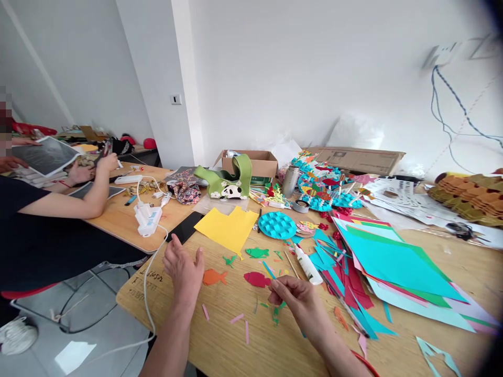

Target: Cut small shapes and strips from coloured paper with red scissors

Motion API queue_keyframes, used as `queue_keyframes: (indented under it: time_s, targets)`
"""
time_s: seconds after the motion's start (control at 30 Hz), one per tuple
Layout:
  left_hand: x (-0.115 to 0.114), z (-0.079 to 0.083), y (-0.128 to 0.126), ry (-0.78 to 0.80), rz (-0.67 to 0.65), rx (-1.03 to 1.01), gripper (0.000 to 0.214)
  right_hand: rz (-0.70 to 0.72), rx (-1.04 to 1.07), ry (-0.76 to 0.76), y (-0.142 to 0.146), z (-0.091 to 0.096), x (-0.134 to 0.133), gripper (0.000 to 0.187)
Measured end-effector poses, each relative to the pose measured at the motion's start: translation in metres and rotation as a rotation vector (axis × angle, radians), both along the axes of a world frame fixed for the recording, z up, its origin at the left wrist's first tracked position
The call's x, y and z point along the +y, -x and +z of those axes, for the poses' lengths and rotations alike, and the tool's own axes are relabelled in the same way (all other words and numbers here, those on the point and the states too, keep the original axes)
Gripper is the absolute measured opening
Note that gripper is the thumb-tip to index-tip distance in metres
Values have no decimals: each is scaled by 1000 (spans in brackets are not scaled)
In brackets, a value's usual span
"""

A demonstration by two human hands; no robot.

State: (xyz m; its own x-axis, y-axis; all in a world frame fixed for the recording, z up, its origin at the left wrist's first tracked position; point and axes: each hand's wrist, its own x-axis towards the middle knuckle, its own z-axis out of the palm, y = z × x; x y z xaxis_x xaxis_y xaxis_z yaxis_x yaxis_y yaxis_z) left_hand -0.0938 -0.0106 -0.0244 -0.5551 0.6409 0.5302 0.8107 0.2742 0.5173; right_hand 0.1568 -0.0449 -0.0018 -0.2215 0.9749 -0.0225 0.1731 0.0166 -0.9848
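Observation:
My right hand (294, 298) pinches a narrow blue paper strip (269, 269) between thumb and fingertips, just beside a dark red paper fish (256, 279). Fingers apart and holding nothing, my left hand (184, 264) hovers near an orange paper fish (214, 277) and a black phone (185, 227). A green paper fish (257, 253) lies behind the red one. Several pink strips (236, 318) are scattered in front. A white glue bottle (308, 266) lies on its side right of my right hand. Behind the fish are a yellow paper sheet (228, 228) and a blue woven disc (277, 225).
Coloured paper sheets (404, 262) are stacked at the right. A green panda bag (228, 183), a cardboard box (255, 165) and a steel flask (291, 180) stand at the back. A white cable (146, 293) hangs from a power strip (148, 217). Another person's arm (74, 201) rests at left.

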Motion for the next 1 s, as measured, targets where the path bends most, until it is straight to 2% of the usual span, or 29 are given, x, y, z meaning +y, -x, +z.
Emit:
queue_keyframes:
  time_s: [0.13, 0.23, 0.33, 0.4, 0.5, 0.57, 0.67, 0.73, 0.83, 1.0]
  targets:
    - [2, -4, 2, 3, 29, -4, 69, 10, -9, -3, 0, -3, 1, 42]
    - [4, -8, 4, 37, -2, -2, 61, 9, 4, -1, 1, -3, 1, 41]
    - [4, -5, 3, -87, -91, -12, 56, 5, 10, -3, 1, 0, 0, 41]
    - [1, 3, -5, -185, -224, -69, 50, 6, 15, -13, 2, 2, -1, 41]
    - [-11, 20, -33, -126, -560, -331, 31, -5, 32, -42, 1, 5, -3, 41]
    - [-20, 29, -57, -10, -740, -639, 28, -22, 37, -67, 0, 6, -4, 40]
    - [-29, 34, -91, 128, -940, -975, 27, -37, 43, -92, -1, 7, -5, 39]
    - [-31, 33, -104, 177, -1013, -1181, 30, -27, 50, -91, -1, 7, -5, 38]
    - [-30, 28, -112, 175, -1068, -1399, 28, 5, 68, -65, 0, 7, -4, 39]
    - [-26, 23, -111, 105, -955, -1518, 23, 32, 40, -57, 1, 4, -4, 40]
